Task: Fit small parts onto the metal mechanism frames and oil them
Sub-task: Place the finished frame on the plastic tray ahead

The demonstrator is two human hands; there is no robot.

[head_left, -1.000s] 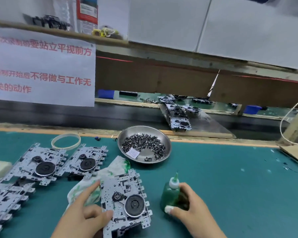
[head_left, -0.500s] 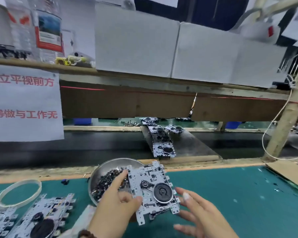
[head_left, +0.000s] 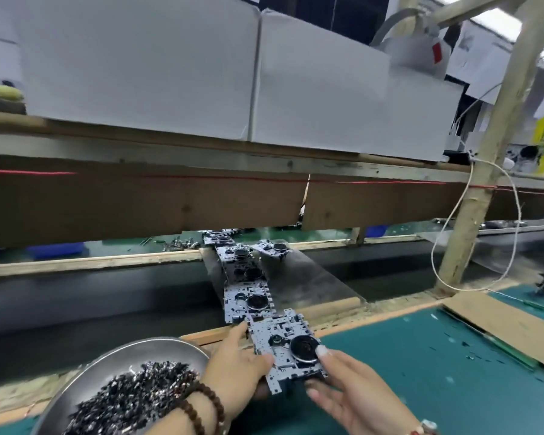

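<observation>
A metal mechanism frame (head_left: 278, 335) with a black round wheel is held at the far edge of the green table, just short of the metal ramp (head_left: 308, 282). My left hand (head_left: 237, 368) grips its left side, thumb on top and index finger stretched along its far edge. My right hand (head_left: 349, 392) holds its right side, thumb on the black wheel and fingers underneath. Several more frames (head_left: 245, 277) lie in a row on the ramp, the nearest touching the held one. A steel bowl (head_left: 129, 356) of small dark parts sits at lower left.
The ramp bridges a dark conveyor belt (head_left: 91, 296) toward another bench behind. A low wooden shelf (head_left: 201, 149) with white boxes hangs overhead. A wooden post (head_left: 484, 171) with a white cable stands at right, and a cardboard sheet (head_left: 500, 328) lies on the green mat.
Both hands carried the frame forward from above the bowl to the foot of the ramp. My right hand, open beside it before, now holds it. The view tilted up.
</observation>
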